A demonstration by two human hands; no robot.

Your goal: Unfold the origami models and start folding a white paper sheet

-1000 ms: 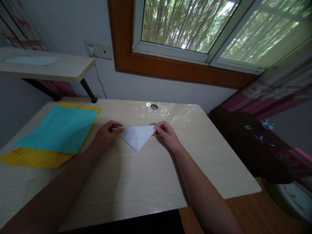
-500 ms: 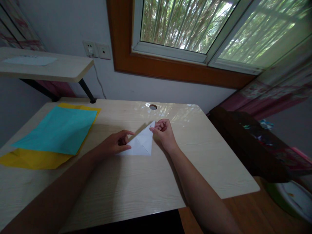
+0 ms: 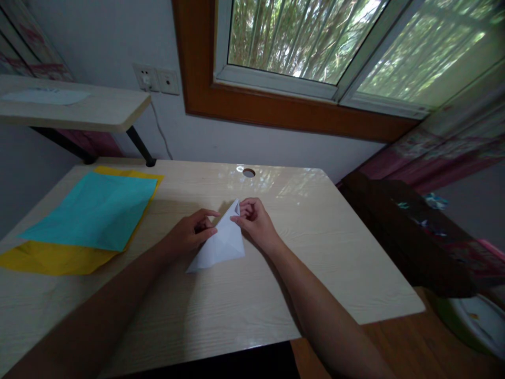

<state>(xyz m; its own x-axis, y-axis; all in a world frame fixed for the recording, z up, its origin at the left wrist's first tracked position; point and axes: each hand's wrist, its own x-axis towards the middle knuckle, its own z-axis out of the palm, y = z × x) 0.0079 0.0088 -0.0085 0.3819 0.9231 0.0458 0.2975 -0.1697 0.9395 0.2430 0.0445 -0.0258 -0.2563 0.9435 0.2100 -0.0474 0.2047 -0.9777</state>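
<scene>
A folded sheet of white paper, roughly triangular, is held over the middle of the desk. My right hand pinches its upper corner, thumb on the near face and fingers behind, where a small fold stands out. On the slanted left edge, my left hand grips the paper with the thumb in front; its index finger stretches out along the edge. The lower left corner of the paper points toward me. Some fingertips of both hands are hidden behind the paper.
At the left lie a turquoise sheet and a yellow sheet under it. A raised shelf on black legs stands at the back left, bearing a white paper. A round hole pierces the desk near its back edge.
The white paper has turned and its top corner has shifted left and slightly down. My right hand has moved left with it, and my left thumb has come up along the slanted edge.
</scene>
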